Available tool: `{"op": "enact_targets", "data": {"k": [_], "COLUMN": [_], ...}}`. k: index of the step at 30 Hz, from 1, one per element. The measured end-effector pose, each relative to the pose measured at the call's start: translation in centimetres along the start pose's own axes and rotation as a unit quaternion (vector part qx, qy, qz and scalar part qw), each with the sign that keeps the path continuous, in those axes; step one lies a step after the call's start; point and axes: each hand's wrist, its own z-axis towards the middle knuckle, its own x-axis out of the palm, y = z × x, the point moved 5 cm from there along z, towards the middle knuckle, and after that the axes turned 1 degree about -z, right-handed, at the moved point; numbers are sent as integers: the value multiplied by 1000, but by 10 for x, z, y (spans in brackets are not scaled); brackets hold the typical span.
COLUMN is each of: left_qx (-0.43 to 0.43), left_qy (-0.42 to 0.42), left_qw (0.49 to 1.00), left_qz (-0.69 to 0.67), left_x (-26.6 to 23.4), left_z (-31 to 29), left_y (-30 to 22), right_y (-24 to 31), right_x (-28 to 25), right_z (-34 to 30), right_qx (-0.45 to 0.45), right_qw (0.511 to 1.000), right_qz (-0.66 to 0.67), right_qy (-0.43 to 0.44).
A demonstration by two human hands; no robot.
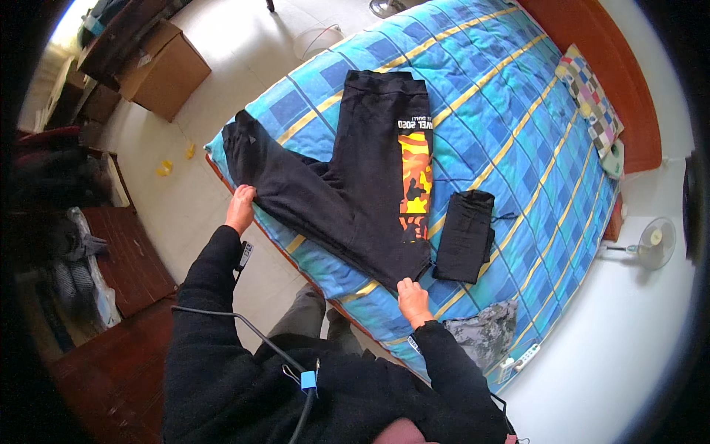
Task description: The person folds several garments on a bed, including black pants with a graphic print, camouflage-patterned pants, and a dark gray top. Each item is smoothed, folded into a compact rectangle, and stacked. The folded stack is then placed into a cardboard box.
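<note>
A pair of black trousers (351, 163) lies spread on the bed, its waistband toward the far side. An orange and yellow camouflage panel runs down the right part. One leg stretches out to the left, its end near the bed's edge. My left hand (241, 209) is closed on the edge of that leg. Lower right, my right hand (413, 301) pinches the near corner of the trousers, fingers pressed together. Just right of them rests a folded black garment (464, 237), apart from both hands. A grey patterned cloth (484, 333) lies beside my right forearm.
The bed has a blue checked cover (510, 111) with yellow stripes. A checkered pillow (592, 96) leans by the headboard (629, 66). A power strip (526, 357) and a small fan (654, 243) are on the right. A cardboard box (164, 70) and a bucket (316, 43) stand beyond.
</note>
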Motion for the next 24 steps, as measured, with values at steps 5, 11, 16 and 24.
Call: {"op": "enact_targets", "data": {"k": [5,11,16,24], "left_qx": [5,-48,45,-124], "left_qy": [146,147,-28,-94], "left_qw": [977,963,998,987], "left_qz": [154,220,-29,-36], "left_x": [30,52,74,127], "left_z": [-18,62,140,287], "left_y": [-23,-59,-127,-172], "right_y": [-4,-9,-12,-14], "right_x": [29,55,59,63], "right_z": [-45,-16,-10,-2], "right_qx": [41,74,92,139], "right_qw": [995,994,991,979], "right_qz": [19,71,83,121], "right_qy": [93,41,48,84]}}
